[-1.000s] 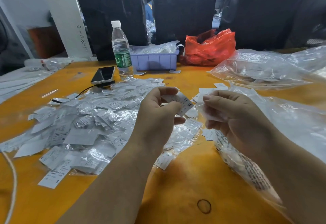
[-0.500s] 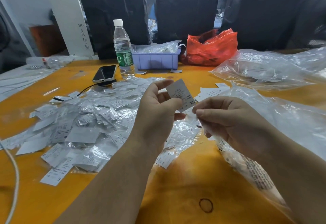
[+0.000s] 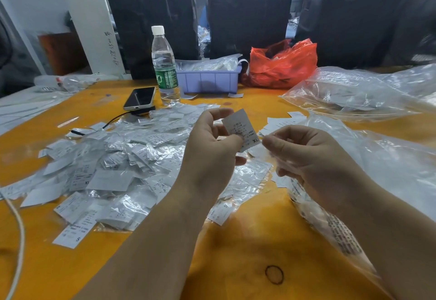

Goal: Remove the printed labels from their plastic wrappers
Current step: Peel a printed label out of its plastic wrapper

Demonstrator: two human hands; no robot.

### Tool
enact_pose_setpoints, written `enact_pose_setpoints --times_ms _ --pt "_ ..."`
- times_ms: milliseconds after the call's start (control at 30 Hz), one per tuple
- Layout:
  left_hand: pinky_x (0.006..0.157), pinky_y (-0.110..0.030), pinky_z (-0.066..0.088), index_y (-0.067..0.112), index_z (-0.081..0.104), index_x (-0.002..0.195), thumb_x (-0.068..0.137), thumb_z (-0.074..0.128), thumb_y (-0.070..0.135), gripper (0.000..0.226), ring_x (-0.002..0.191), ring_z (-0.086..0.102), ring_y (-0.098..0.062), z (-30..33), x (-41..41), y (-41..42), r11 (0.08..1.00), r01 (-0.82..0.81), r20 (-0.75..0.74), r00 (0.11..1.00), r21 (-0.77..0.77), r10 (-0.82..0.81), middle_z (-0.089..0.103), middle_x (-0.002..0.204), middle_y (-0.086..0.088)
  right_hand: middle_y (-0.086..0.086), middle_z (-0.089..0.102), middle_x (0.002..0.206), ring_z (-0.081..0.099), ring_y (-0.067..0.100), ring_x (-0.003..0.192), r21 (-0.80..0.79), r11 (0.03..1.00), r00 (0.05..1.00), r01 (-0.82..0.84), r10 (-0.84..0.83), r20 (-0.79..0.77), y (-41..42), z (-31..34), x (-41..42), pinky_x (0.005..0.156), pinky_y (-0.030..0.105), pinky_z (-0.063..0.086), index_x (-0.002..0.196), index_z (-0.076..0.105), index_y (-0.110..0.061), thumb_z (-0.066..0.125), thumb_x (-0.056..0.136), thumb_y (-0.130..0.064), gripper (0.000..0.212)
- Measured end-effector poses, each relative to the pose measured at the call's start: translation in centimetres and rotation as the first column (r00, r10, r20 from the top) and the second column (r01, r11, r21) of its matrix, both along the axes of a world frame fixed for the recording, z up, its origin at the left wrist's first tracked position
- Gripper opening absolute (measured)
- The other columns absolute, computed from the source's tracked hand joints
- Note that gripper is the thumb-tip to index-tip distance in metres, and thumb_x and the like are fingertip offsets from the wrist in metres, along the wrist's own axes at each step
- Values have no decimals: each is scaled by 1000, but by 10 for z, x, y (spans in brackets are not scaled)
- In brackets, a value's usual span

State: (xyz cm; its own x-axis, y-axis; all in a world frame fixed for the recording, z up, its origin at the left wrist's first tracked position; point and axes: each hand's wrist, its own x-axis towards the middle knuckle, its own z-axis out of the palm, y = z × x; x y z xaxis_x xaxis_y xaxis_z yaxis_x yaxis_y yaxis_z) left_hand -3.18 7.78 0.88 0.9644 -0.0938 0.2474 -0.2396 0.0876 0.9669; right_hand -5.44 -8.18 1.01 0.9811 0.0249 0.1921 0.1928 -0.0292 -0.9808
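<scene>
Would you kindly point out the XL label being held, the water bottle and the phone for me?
XL label (image 3: 243, 129): head view, on its printed middle.
water bottle (image 3: 166, 76): head view, on its green band.
phone (image 3: 140, 97): head view, on its dark screen.

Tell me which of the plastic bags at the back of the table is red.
The crumpled red bag right of the purple tray. The big bags further right are clear.

One head-worn wide-angle view, looking forward and down across the table (image 3: 236, 252); close to the hands; far background perhaps distorted.
</scene>
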Motion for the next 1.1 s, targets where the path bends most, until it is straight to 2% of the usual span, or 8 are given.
enact_pose_setpoints --times_ms 100,200,367,567,733,900,1000,1100 --pt "57 -27 58 31 51 117 91 55 -2 42 58 64 -8 -3 0 -2 991 -53 31 998 123 49 64 97 -8 -2 51 52 43 8 43 35 994 995 100 -100 2 -3 1 2 49 24 39 68 71 -17 77 58 -36 23" --pt "60 -32 61 31 51 115 90 55 -5 43 55 65 -12 -3 -1 -4 992 -46 4 999 116 46 62 98 -9 1 45 47 37 12 37 110 990 996 88 -88 -6 -5 0 3 42 23 39 69 70 -17 78 59 -31 19" --pt "61 -38 62 37 49 105 87 52 -9 50 55 68 -20 -5 -4 -7 994 -58 24 998 98 56 59 100 -15 3 65 58 57 13 46 168 984 998 64 -60 -29 -4 -3 5 46 25 52 60 68 -20 78 59 -19 9" --pt "56 -41 61 33 43 95 87 46 -12 46 49 64 -19 -3 -5 -4 991 -106 4 994 79 106 55 101 -21 15 68 63 69 24 56 322 945 998 56 -50 -28 -5 -4 7 53 30 56 61 59 -13 77 58 -11 18" --pt "54 -47 60 29 49 88 95 45 -2 33 43 60 -21 -1 -6 -5 989 -100 -5 995 113 101 61 90 -16 1 57 59 59 12 53 214 973 996 89 -82 -41 -4 -4 6 50 25 51 51 61 -23 81 54 -28 21" --pt "63 -53 59 13 65 78 89 40 -5 33 49 62 -18 -1 -7 -5 972 -93 -4 995 217 97 64 70 -7 1 52 51 45 13 42 184 980 997 74 -72 -17 -1 -3 4 42 24 43 53 61 -23 78 62 -26 19" --pt "65 -47 58 11 71 77 92 48 10 27 57 59 -12 1 -8 -8 981 -54 -78 994 184 70 63 61 4 4 63 57 57 14 46 195 972 991 129 -134 16 0 -5 3 46 24 50 63 61 -18 77 63 -24 17" --pt "73 -44 59 12 72 84 91 54 41 35 69 60 -12 2 -7 -7 975 40 -122 992 220 -13 65 75 1 7 66 59 66 18 54 268 947 983 178 -185 1 -2 -8 4 52 26 55 71 55 -10 76 63 -21 25"
